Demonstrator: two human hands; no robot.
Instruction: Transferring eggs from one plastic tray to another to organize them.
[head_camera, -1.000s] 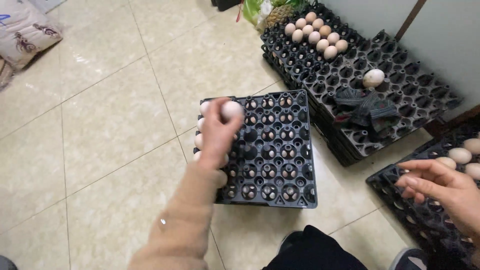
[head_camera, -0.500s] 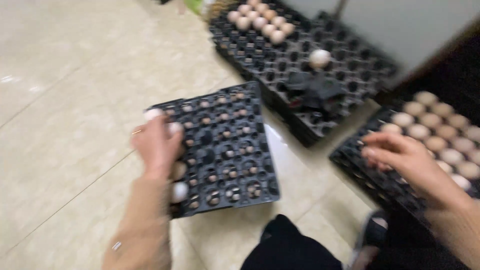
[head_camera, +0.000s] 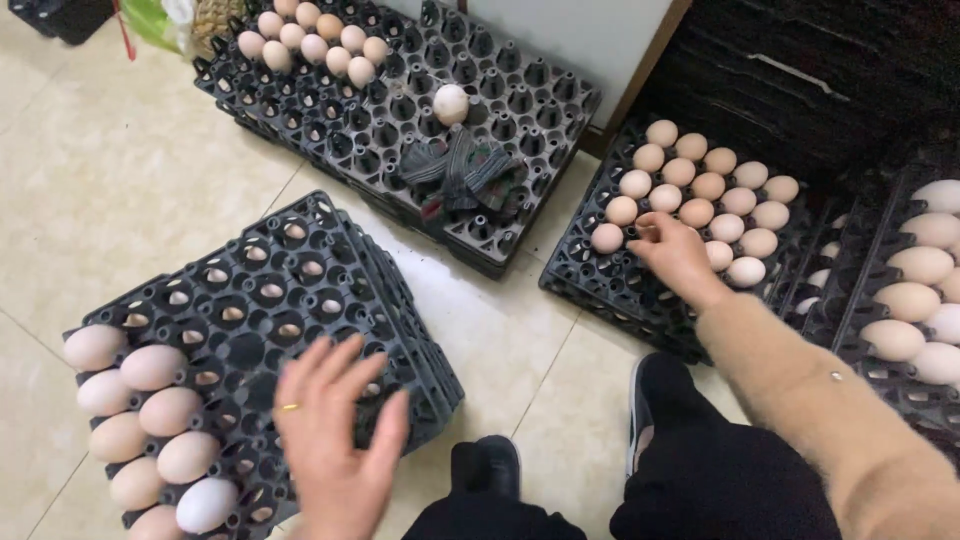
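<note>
My left hand (head_camera: 335, 440) hovers open with spread fingers over the near edge of a stack of black egg trays (head_camera: 300, 270) on the floor. It holds nothing. Several tan eggs (head_camera: 150, 368) and one paler egg (head_camera: 205, 503) fill the stack's left column. My right hand (head_camera: 675, 255), in a tan sleeve, reaches onto another black tray (head_camera: 590, 295) to the right. Its curled fingertips rest among the tan eggs (head_camera: 700, 185) there. Whether the fingers grip one is hidden.
A third tray stack (head_camera: 520, 95) at the back carries several eggs (head_camera: 310, 45) in its far corner, a lone egg (head_camera: 450, 103) and a dark folded cloth (head_camera: 465, 175). More trays with larger eggs (head_camera: 915, 300) sit far right. My black shoes (head_camera: 655, 385) stand on the beige tile floor (head_camera: 120, 180).
My left hand left the egg at the tray's left column and moved to the near right, now open. My right hand reached down onto the eggs in the right tray.
</note>
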